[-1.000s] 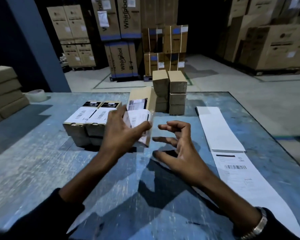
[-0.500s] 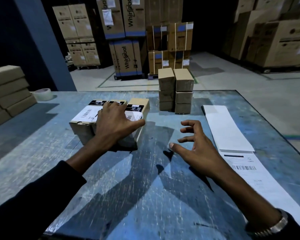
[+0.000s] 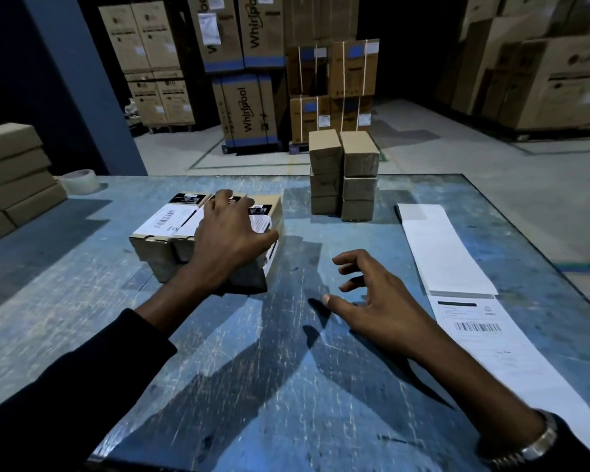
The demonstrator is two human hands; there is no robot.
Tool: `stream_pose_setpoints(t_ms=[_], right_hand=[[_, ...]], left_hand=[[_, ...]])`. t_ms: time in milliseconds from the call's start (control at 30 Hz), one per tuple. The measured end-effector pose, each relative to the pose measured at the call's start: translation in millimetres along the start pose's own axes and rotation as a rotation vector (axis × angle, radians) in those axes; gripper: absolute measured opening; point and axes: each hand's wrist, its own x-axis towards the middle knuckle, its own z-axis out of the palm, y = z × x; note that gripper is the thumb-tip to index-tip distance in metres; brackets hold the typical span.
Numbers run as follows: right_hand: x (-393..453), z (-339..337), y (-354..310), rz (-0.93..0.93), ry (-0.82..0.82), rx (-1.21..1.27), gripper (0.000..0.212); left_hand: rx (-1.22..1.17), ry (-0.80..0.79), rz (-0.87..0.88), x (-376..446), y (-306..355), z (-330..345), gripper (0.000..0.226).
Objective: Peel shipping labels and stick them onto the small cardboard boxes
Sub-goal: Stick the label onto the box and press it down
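Observation:
Three small cardboard boxes with white labels [image 3: 164,224] sit side by side at the table's left centre, on top of other boxes. My left hand [image 3: 229,240] lies palm down over the rightmost labelled box [image 3: 271,207], fingers across its top and thumb by its right edge. My right hand [image 3: 378,301] hovers just above the table to the right of it, fingers loosely curled and holding nothing. A long white label strip [image 3: 447,253] lies along the right side, with a printed barcode label [image 3: 474,328] on its near part. Two stacks of plain small boxes [image 3: 358,165] stand behind.
The scratched blue table [image 3: 252,386] ends at the right just past the strip. A tape roll [image 3: 80,180] and a pile of flat cartons [image 3: 11,178] sit at the far left. Large appliance cartons [image 3: 246,110] stand on the warehouse floor beyond.
My left hand has laid the freshly labelled box down beside the two other labelled ones and now rests on it. My right hand has drifted right, toward the strip.

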Motion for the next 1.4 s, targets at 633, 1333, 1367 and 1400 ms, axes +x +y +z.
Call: stream_pose_setpoints(t_ms=[633,1333,1367,1400], right_hand=[[1.9,5.7,6.6,-0.03,0.033,-0.054,0.019],[117.5,-47.9,-3.4,0.313,0.455,0.17,0.023],[134.4,-53.2,-6.2,0.255,0.485,0.097,0.029],[150.2,-58.2,-9.0,0.205,0.515,0.027,0.037]], left_hand=[[-0.039,-0.072,0.045,1.7,-1.0,-1.2,0.067],[-0.136,-0.336,0.535,-65.8,26.9,96.8,0.05],[-0.138,-0.335,0.544,-65.0,24.8,97.6,0.051],[-0.144,-0.333,0.547,-64.9,23.2,98.4,0.05]])
